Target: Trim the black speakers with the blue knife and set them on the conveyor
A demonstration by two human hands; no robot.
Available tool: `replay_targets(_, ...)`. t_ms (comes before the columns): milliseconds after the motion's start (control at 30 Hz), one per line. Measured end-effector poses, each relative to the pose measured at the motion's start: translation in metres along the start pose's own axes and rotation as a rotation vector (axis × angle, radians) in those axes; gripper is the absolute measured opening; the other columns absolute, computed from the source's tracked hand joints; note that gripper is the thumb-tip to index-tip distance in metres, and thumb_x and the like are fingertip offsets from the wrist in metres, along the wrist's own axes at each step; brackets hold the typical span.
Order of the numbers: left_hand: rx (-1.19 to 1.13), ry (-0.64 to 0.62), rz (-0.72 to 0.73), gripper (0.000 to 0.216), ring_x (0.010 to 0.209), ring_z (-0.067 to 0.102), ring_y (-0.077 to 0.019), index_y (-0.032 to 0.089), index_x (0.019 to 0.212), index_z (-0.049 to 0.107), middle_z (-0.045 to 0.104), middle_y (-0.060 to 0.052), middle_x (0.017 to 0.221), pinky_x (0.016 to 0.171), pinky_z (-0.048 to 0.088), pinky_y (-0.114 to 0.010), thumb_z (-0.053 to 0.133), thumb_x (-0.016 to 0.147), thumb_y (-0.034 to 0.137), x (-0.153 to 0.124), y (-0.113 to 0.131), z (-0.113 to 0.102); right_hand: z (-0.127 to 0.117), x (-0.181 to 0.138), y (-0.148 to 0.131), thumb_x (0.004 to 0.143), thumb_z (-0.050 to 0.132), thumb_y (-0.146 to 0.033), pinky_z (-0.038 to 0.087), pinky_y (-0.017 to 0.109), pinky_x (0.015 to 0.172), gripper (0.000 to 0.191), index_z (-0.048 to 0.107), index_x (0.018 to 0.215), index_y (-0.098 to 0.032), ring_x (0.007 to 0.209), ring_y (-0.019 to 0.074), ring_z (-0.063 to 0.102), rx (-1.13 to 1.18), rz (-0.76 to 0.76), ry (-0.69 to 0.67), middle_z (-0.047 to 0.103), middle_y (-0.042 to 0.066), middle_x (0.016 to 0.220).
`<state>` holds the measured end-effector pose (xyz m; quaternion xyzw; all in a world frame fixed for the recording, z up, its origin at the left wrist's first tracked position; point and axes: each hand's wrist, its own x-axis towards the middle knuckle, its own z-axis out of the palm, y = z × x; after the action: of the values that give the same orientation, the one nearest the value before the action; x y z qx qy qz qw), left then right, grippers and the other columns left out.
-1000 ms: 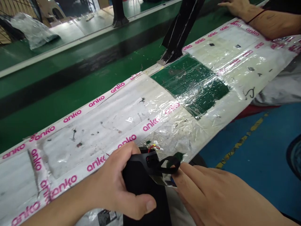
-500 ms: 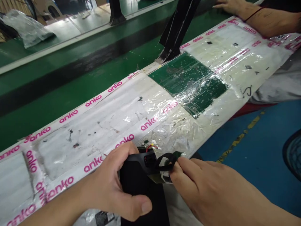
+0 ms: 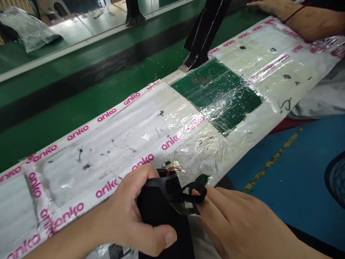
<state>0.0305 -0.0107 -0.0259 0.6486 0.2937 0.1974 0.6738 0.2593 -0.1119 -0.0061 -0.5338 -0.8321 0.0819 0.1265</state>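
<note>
— What is held?
— A black casing (image 3: pixel 159 216), at lower centre of the frame, is gripped by the left hand (image 3: pixel 129 219). A black strap loop (image 3: pixel 198 188) at its upper corner is pinched by the right hand (image 3: pixel 231 223). Red wires (image 3: pixel 174 168) are exposed at its top, so the work is judged unfinished.
— And the room around?
— The taped bench (image 3: pixel 121 136) edge is met just behind. Open blue floor (image 3: pixel 296 172) is seen at lower right. Another person's forearm (image 3: pixel 309 21) is well apart, at upper right.
</note>
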Motion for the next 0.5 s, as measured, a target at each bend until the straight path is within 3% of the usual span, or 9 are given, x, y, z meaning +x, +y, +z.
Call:
replay_targets(100, -0.021, 0.041, -0.014, 0.048, 0.067, 0.052, -0.0128, 0.025, 0.094, 0.051, 0.058, 0.005, 0.082, 0.058, 0.042, -0.024, 0.091, 0.067, 0.029, -0.004, 0.003, 0.007, -0.002, -0.001, 0.001, 0.086, 0.038, -0.005, 0.038, 0.036, 0.046, 0.036, 0.052, 0.116, -0.019, 0.054, 0.0215, 0.06, 0.017, -0.005, -0.064, 0.062, 0.0, 0.075)
replay_targets(233, -0.037, 0.267, -0.071, 0.037, 0.068, 0.061, -0.0111, 0.03, 0.102, 0.046, 0.064, 0.008, 0.082, 0.06, 0.048, -0.02, 0.08, 0.088, 0.034, -0.014, 0.012, 0.023, -0.015, 0.0, 0.004, 0.099, 0.032, -0.011, 0.037, 0.033, 0.04, 0.022, 0.049, 0.105, -0.023, 0.046, 0.0169, 0.059, 0.054, 0.041, 0.014, 0.059, -0.005, 0.067)
replay_targets(300, 0.018, 0.273, -0.116, 0.033, 0.078, 0.068, -0.0138, 0.032, 0.11, 0.048, 0.07, 0.006, 0.093, 0.066, 0.054, -0.023, 0.076, 0.093, 0.039, -0.019, 0.014, 0.03, -0.022, 0.002, 0.005, 0.105, 0.032, -0.016, 0.04, 0.031, 0.04, 0.019, 0.05, 0.105, -0.023, 0.046, 0.0159, 0.06, 0.022, 0.048, 0.029, 0.06, -0.005, 0.067)
replay_targets(367, 0.108, 0.234, -0.13, 0.043, 0.086, 0.07, -0.0197, 0.029, 0.114, 0.052, 0.071, 0.0, 0.099, 0.071, 0.058, -0.029, 0.081, 0.087, 0.047, -0.023, 0.014, 0.033, -0.027, 0.003, 0.007, 0.106, 0.033, -0.019, 0.044, 0.031, 0.043, 0.022, 0.053, 0.114, -0.019, 0.05, 0.0171, 0.064, -0.03, 0.027, 0.018, 0.064, -0.002, 0.071)
replay_targets(500, 0.209, 0.236, -0.097, 0.054, 0.091, 0.07, -0.028, 0.022, 0.099, 0.061, 0.07, -0.006, 0.1, 0.067, 0.058, -0.034, 0.091, 0.07, 0.057, -0.022, 0.007, 0.035, -0.033, 0.0, 0.01, 0.095, 0.039, -0.013, 0.05, 0.033, 0.046, 0.037, 0.055, 0.128, -0.013, 0.055, 0.0204, 0.065, -0.137, -0.085, -0.164, 0.067, 0.001, 0.078)
